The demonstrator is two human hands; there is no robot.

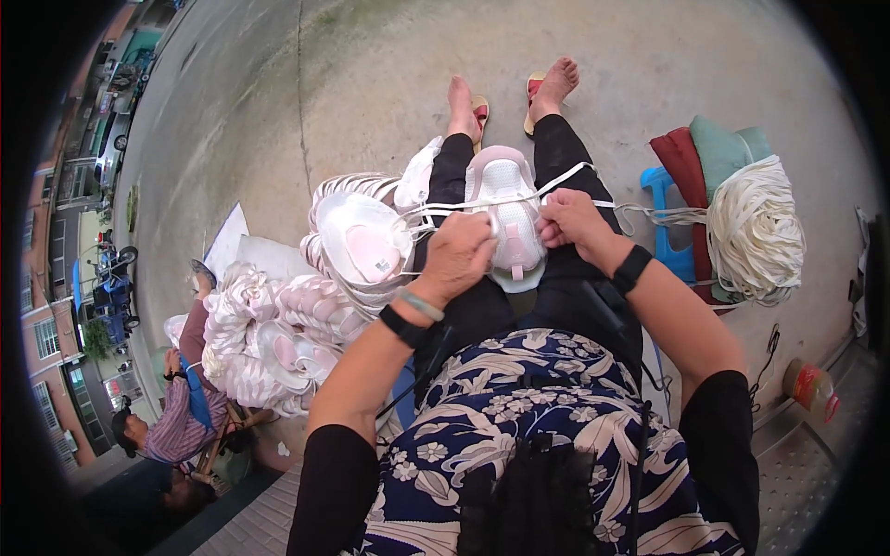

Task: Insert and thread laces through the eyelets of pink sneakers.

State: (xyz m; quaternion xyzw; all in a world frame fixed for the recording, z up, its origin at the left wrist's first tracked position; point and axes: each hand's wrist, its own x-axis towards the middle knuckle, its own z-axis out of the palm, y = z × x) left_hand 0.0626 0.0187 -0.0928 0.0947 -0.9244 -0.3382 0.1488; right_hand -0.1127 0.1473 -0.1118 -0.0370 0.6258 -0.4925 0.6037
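Observation:
A pink and white shoe upper (498, 173) lies between my thighs, its heel tab toward me. White shoelaces (519, 196) stretch across it, from the stack on the left to beyond my right knee. My left hand (461, 250) is closed, fingers curled against the left edge of the upper. On the opposite edge my right hand (577, 224) pinches, with a shoelace at its fingertips. The fingers hide the exact points of contact.
Stacked shoe uppers (360, 243) stand at my left, beside a heap of tied bundles (278, 320). A thick hank of white laces (758, 232) hangs over a blue stool (669, 227) with red and green cloth. A bottle (810, 387) sits at right. Another person (181, 422) sits far left.

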